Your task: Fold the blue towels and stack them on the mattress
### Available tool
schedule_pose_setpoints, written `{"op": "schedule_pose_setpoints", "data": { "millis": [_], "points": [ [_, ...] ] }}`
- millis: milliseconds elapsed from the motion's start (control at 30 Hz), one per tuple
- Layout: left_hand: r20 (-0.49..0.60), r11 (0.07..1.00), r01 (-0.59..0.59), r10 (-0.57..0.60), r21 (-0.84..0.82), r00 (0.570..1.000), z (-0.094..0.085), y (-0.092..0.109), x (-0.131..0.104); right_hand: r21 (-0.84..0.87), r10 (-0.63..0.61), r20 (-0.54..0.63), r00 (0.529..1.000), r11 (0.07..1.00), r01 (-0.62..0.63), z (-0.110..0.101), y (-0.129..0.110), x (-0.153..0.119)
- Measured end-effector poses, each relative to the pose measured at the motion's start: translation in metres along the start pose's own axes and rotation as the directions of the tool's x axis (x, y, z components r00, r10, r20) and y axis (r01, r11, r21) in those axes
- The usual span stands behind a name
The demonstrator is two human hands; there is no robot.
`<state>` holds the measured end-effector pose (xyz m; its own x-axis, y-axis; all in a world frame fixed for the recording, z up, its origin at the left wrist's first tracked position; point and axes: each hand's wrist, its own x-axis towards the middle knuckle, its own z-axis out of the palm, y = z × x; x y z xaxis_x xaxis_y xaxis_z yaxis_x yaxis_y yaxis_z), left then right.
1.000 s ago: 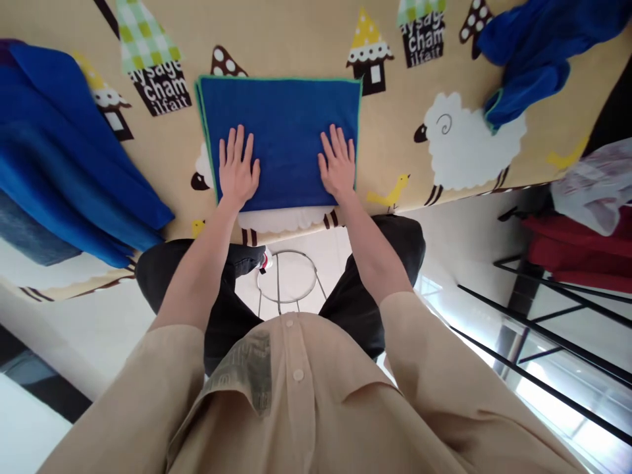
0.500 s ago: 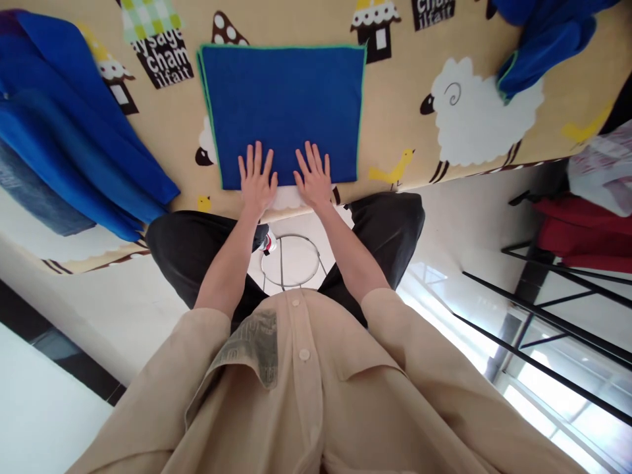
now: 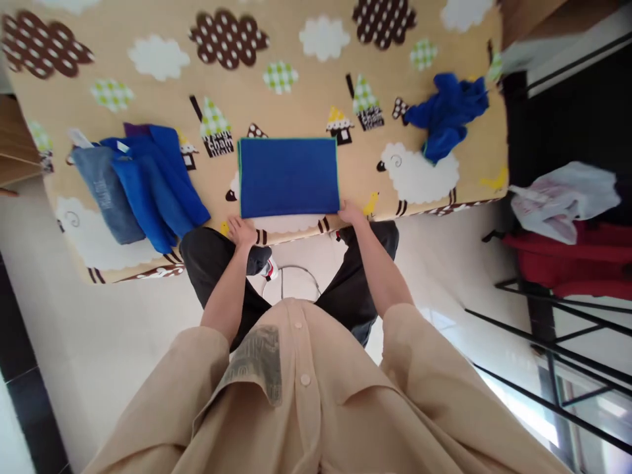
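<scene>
A blue towel [image 3: 289, 176] with green edging lies folded flat in a rectangle on the patterned tablecloth in front of me. At its near left corner, my left hand [image 3: 241, 232] has its fingers curled at the edge. My right hand [image 3: 349, 212] pinches the near right corner between thumb and fingers. Both corners are partly covered by my fingers. The towel's body rests on the table, its far edge straight.
Several blue and grey-blue folded cloths [image 3: 153, 178] lie to the left. A crumpled blue cloth [image 3: 447, 115] sits on the right. The tablecloth [image 3: 296, 108] reaches the near edge above my knees. Beyond the right side stand a black rack [image 3: 548, 329] and red fabric [image 3: 567, 260].
My hands have slid apart from lying flat on the towel to its two near corners, where the fingers have closed. The view has pulled back, showing more of the table.
</scene>
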<state>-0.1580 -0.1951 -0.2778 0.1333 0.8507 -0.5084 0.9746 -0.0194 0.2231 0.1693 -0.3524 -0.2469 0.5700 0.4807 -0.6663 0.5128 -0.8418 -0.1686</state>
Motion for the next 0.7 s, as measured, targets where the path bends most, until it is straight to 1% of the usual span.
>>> {"op": "schedule_pose_setpoints", "data": {
  "millis": [33, 67, 100, 133, 167, 200, 233, 267, 333, 367, 400, 433, 500, 567, 700],
  "points": [
    [0.027, 1.000, -0.007, 0.007, 0.002, 1.000, -0.010, -0.002, -0.011, 0.001, -0.025, -0.007, 1.000, 1.000, 0.025, -0.018, 0.008, -0.009],
    [0.029, 0.999, -0.048, 0.048, -0.001, 0.998, -0.020, -0.004, -0.022, -0.002, -0.047, -0.052, 0.998, 0.999, 0.047, -0.034, 0.018, -0.021],
    [0.017, 0.993, -0.122, 0.122, 0.000, 0.992, -0.030, -0.007, -0.034, -0.014, -0.064, -0.123, 0.990, 0.998, 0.063, -0.046, 0.029, -0.035],
    [0.000, 0.969, -0.245, 0.245, 0.020, 0.969, -0.040, -0.011, -0.045, -0.030, -0.072, -0.198, 0.977, 0.997, 0.068, -0.055, 0.041, -0.049],
    [-0.029, 0.935, -0.350, 0.352, 0.052, 0.936, -0.049, -0.016, -0.057, -0.042, -0.070, -0.268, 0.961, 0.997, 0.061, -0.059, 0.052, -0.065],
    [-0.072, 0.903, -0.421, 0.427, 0.090, 0.901, -0.059, -0.022, -0.068, -0.038, -0.055, -0.307, 0.950, 0.998, 0.045, -0.059, 0.063, -0.081],
    [-0.127, 0.879, -0.459, 0.473, 0.127, 0.872, -0.067, -0.030, -0.079, -0.021, -0.041, -0.310, 0.950, 0.999, 0.037, -0.055, 0.072, -0.096],
    [-0.198, 0.870, -0.467, 0.492, 0.158, 0.848, -0.075, -0.038, -0.090, 0.006, -0.027, -0.298, 0.954, 1.000, 0.030, -0.049, 0.079, -0.110],
    [-0.347, 0.879, -0.435, 0.477, 0.197, 0.807, -0.088, -0.058, -0.111, 0.018, -0.028, -0.309, 0.951, 0.999, 0.036, -0.033, 0.089, -0.134],
    [-0.413, 0.902, -0.385, 0.432, 0.197, 0.801, -0.092, -0.067, -0.120, 0.010, -0.010, -0.331, 0.944, 1.000, 0.014, -0.025, 0.093, -0.144],
    [-0.462, 0.931, -0.318, 0.366, 0.181, 0.808, -0.096, -0.076, -0.128, 0.005, 0.013, -0.355, 0.935, 1.000, -0.012, -0.018, 0.096, -0.152],
    [-0.480, 0.952, -0.261, 0.305, 0.158, 0.822, -0.098, -0.083, -0.134, 0.007, 0.041, -0.379, 0.925, 0.999, -0.041, -0.012, 0.098, -0.159],
    [-0.471, 0.976, -0.183, 0.216, 0.115, 0.855, -0.101, -0.092, -0.142, 0.031, 0.089, -0.409, 0.908, 0.996, -0.084, -0.006, 0.105, -0.168],
    [-0.446, 0.983, -0.148, 0.182, 0.111, 0.876, -0.102, -0.092, -0.146, 0.068, 0.131, -0.415, 0.900, 0.991, -0.113, -0.003, 0.112, -0.174],
    [-0.440, 0.978, -0.120, 0.184, 0.168, 0.879, -0.102, -0.081, -0.148, 0.118, 0.197, -0.397, 0.896, 0.980, -0.164, -0.004, 0.117, -0.179]
  ]
}}
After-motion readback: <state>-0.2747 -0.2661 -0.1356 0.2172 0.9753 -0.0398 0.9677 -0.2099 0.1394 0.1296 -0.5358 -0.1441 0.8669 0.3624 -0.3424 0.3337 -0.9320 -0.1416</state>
